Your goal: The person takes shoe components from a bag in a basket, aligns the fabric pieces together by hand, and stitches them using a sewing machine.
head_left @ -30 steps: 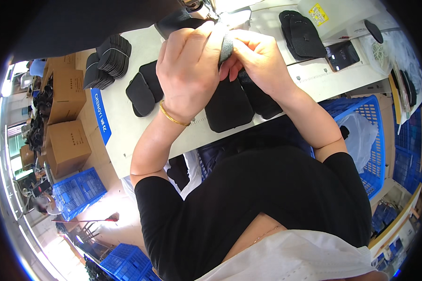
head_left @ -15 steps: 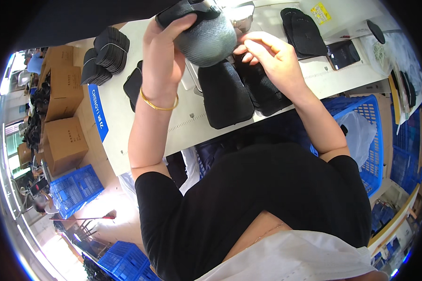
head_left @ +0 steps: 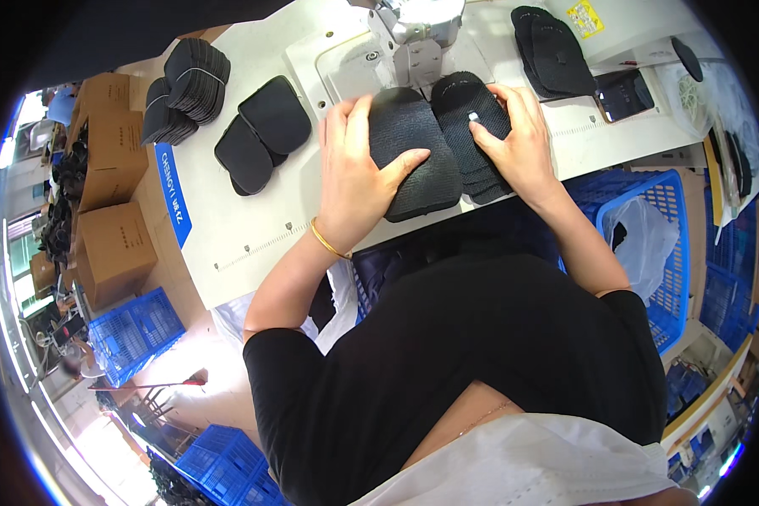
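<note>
My left hand (head_left: 354,173) grips a smooth black rounded pad (head_left: 417,181) by its left side, thumb lying on top and fingers around the edge. This pad lies at the table's near edge, apparently on a stack. Beside it on the right is a stack of black mesh-textured pieces (head_left: 481,164). My right hand (head_left: 521,145) holds that stack's right side, fingers at the far edge and thumb on top. A tiny white thing (head_left: 473,117) shows at the right thumb tip; its kind is unclear. Just beyond both stacks stands a sewing machine's head (head_left: 417,55).
Two black pads (head_left: 261,135) overlap on the white table (head_left: 228,228). Farther left are banded bundles of black pieces (head_left: 196,78). At right lie more black pieces (head_left: 552,55) and a phone (head_left: 624,94). A blue basket (head_left: 670,253) stands below; cardboard boxes (head_left: 118,253) stand left.
My left hand has come down from the machine, and the raised shiny dark pad is now down at the near stacks. My right hand has shifted slightly nearer, onto the mesh pieces.
</note>
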{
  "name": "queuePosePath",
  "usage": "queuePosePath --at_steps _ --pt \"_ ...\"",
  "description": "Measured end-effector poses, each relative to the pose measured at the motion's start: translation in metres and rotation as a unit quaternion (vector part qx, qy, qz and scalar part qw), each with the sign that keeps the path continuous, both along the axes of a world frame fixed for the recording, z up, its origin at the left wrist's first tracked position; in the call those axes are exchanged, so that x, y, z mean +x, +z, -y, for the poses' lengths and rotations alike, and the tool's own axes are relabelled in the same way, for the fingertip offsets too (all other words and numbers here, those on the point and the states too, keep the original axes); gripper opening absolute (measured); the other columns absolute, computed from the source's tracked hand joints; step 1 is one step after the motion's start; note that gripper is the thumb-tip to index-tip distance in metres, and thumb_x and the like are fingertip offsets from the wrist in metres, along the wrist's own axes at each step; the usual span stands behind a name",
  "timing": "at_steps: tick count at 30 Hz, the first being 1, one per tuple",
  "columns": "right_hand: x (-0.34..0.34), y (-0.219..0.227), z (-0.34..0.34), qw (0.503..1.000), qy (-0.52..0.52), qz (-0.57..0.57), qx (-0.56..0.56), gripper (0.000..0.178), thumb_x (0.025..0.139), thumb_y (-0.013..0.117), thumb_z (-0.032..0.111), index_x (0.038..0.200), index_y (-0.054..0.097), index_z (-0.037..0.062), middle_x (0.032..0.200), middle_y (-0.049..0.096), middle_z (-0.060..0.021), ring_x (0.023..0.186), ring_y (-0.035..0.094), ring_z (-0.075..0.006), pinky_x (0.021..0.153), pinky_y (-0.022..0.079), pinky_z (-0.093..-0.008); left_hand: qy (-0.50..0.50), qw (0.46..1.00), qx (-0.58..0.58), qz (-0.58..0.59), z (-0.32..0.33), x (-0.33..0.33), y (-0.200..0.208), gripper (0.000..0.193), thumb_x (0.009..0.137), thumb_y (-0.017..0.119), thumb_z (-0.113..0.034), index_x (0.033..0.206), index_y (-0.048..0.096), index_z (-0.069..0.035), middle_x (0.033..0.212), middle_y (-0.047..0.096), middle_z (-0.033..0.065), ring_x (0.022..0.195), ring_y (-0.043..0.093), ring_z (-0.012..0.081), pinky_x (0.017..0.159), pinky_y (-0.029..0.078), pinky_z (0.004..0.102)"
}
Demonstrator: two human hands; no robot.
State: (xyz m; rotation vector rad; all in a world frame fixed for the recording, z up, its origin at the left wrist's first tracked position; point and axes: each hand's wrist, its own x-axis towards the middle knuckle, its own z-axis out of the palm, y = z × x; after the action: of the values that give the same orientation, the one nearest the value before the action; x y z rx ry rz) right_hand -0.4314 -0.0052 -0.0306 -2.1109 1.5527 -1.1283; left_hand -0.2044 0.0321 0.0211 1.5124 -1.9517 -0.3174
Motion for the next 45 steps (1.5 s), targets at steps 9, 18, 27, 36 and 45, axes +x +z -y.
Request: queuePosePath --at_steps 9,18,27,36,45 --pt "-0.003 0.024 0.004 0.946 -0.003 0.278 -0.163 0.026 0.088 0.068 0.004 0.112 0.058 -0.0006 0.1 0.066 -0.0068 0.092 0.064 -0.0157 0.081 0.051 -0.0315 0.014 0.919 0.034 -0.394 0.004 -0.006 0.03 0.048 0.077 0.075 0.002 0.12 0.053 0.002 0.113 0.063 0.0147 0.102 0.065 0.0257 0.091 0.052 0.0339" --pt "0.037 0.095 0.0 0.877 0.278 0.366 0.139 0.014 0.094 0.059 0.012 0.101 0.065 0.0018 0.085 0.063 -0.0001 0.079 0.059 -0.0061 0.072 0.048 -0.0219 -0.017 0.718 0.147 -0.68 -0.004 -0.015 0.047 0.019 0.083 0.07 0.007 0.1 0.068 -0.001 0.098 0.07 0.008 0.088 0.068 0.0156 0.082 0.055 0.028" --pt "0.035 0.083 -0.022 0.846 0.222 0.424 0.234 0.013 0.088 0.066 0.004 0.099 0.065 -0.0024 0.087 0.065 -0.0035 0.077 0.064 -0.0067 0.07 0.053 -0.0203 0.022 0.713 0.082 -0.696 0.005 -0.001 0.044 0.021 0.081 0.07 0.009 0.098 0.064 -0.002 0.096 0.068 0.007 0.087 0.066 0.0157 0.081 0.055 0.0285" --pt "0.031 0.097 -0.001 0.827 0.25 0.383 0.328 0.017 0.093 0.06 0.012 0.097 0.066 -0.0034 0.085 0.07 -0.01 0.072 0.068 -0.0126 0.065 0.055 -0.0237 -0.02 0.791 0.098 -0.603 0.039 0.01 0.053 0.028 0.078 0.072 0.009 0.103 0.062 0.003 0.098 0.068 0.0081 0.087 0.065 0.0154 0.082 0.053 0.0278" --pt "0.038 0.101 0.025 0.854 0.246 0.385 0.249 0.019 0.094 0.059 0.015 0.09 0.066 -0.0016 0.083 0.072 -0.012 0.061 0.067 -0.0127 0.052 0.051 -0.0223 -0.04 0.841 0.161 -0.516 0.098 0.027 0.074 0.021 0.081 0.068 0.008 0.102 0.066 0.004 0.098 0.07 0.0129 0.089 0.069 0.0199 0.083 0.056 0.0301"
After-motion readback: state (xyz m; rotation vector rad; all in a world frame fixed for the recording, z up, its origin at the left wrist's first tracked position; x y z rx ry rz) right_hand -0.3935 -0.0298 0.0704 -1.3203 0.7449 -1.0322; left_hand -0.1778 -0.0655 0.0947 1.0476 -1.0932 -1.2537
